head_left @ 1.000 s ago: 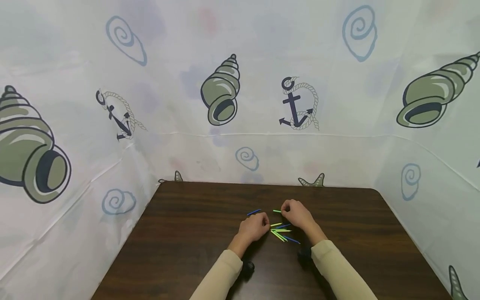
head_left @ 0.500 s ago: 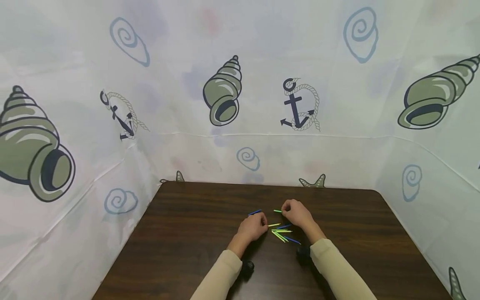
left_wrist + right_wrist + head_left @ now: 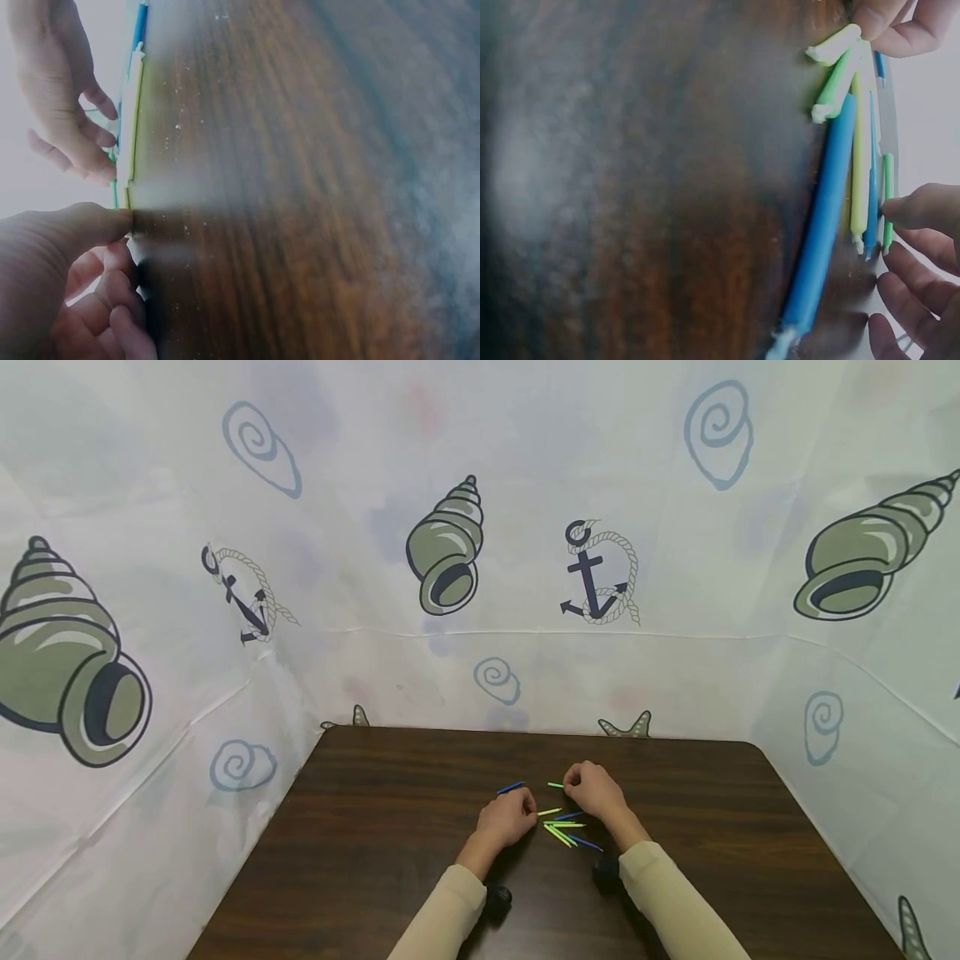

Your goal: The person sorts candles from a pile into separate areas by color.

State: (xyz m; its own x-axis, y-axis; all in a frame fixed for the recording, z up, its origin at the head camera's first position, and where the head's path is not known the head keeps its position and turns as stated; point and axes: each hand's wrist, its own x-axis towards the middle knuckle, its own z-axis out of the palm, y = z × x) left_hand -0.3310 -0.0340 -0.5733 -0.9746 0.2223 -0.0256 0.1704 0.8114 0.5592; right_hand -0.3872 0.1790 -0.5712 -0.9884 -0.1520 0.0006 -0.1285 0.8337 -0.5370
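Note:
In the head view, my left hand [image 3: 504, 818] pinches the near end of a yellow birthday candle [image 3: 551, 812] close over the table. The left wrist view has the thumb and forefinger at the end of that candle [image 3: 126, 196]. My right hand [image 3: 595, 789] holds a green candle [image 3: 555, 785] farther back; in the right wrist view, its thumb lies against this candle [image 3: 888, 169]. Between the hands, several yellow-green candles [image 3: 558, 836] fan out, along with two blue ones, the nearer blue candle [image 3: 823, 217] showing a pale wick. Another blue candle [image 3: 511, 787] lies beyond my left hand.
A dark wood-grain table [image 3: 360, 860] spreads under everything. Behind it hangs a white cloth [image 3: 525, 693] printed with shells and anchors, meeting its back and side edges. Black wrist cameras [image 3: 497, 903] sit under both sleeves.
The pinched yellow candle has shifted slightly left, away from the fanned group, with my left fingertips. My right hand and its green candle stay nearly still; the head view tilts a little.

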